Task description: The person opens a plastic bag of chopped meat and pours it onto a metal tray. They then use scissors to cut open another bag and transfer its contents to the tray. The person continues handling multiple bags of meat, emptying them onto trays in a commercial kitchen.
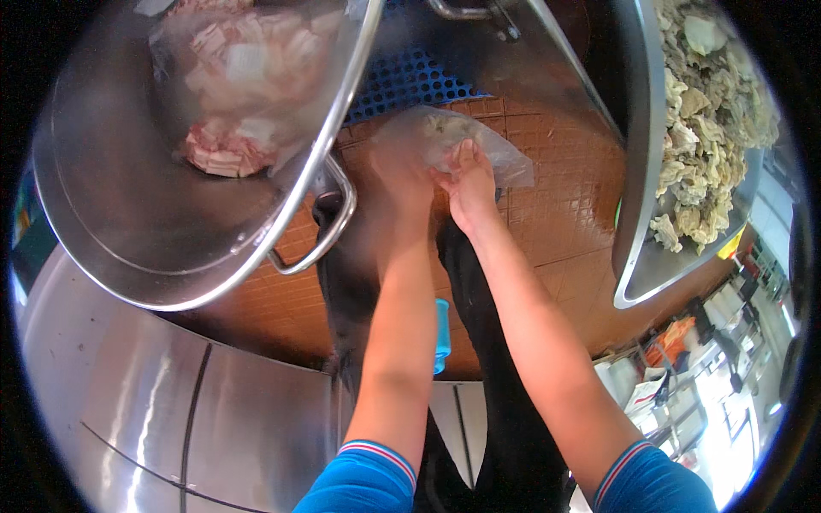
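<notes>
My right hand (471, 186) grips the near edge of a clear plastic bag (510, 157), fingers and thumb closed on the film. A few greyish pieces show inside the bag near its far side. Beside it, my left hand (404, 167) reaches to the bag's left part, but haze blurs its fingers, so their hold is unclear. Both arms stretch out low over the brown tiled floor (564, 237), between my legs. To the left stands a large stainless steel pot (109, 192) holding pink and white chunks of meat (228, 151), partly wrapped in clear plastic.
A steel tray (632, 256) at right holds a heap of crumpled pale yellow-grey food pieces (696, 167). The pot's loop handle (343, 221) juts towards my left arm. Beyond the bag lies a blue perforated plastic surface (417, 80). Steel cabinet panels (256, 397) border the floor.
</notes>
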A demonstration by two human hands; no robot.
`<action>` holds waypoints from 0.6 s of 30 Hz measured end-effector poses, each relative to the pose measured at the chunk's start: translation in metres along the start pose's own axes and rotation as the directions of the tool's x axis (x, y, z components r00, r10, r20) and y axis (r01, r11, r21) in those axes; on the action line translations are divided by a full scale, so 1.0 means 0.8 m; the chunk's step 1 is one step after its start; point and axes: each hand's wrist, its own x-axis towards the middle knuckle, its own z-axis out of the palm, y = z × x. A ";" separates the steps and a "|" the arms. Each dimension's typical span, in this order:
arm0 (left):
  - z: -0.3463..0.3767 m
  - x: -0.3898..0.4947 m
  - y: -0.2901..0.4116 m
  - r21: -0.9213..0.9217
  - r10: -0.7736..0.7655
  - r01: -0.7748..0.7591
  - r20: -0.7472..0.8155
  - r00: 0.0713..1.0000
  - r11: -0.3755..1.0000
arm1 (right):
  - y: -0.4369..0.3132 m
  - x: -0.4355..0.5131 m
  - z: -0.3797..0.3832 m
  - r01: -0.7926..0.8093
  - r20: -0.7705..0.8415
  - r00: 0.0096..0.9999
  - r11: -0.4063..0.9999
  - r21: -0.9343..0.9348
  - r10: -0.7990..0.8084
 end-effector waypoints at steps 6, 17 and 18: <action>-0.009 0.010 0.012 0.036 0.075 -0.081 0.129 0.989 0.996 | -0.002 -0.027 -0.006 0.127 0.091 0.989 0.990 -0.068 -0.121; -0.257 -0.051 0.297 -0.086 0.012 0.042 0.543 0.840 0.995 | -0.201 -0.287 -0.030 0.162 -0.071 0.984 0.987 0.017 -0.161; -0.283 -0.054 0.334 -0.066 0.010 0.034 0.578 0.816 0.997 | -0.222 -0.311 -0.038 0.199 -0.165 0.969 0.978 0.065 -0.186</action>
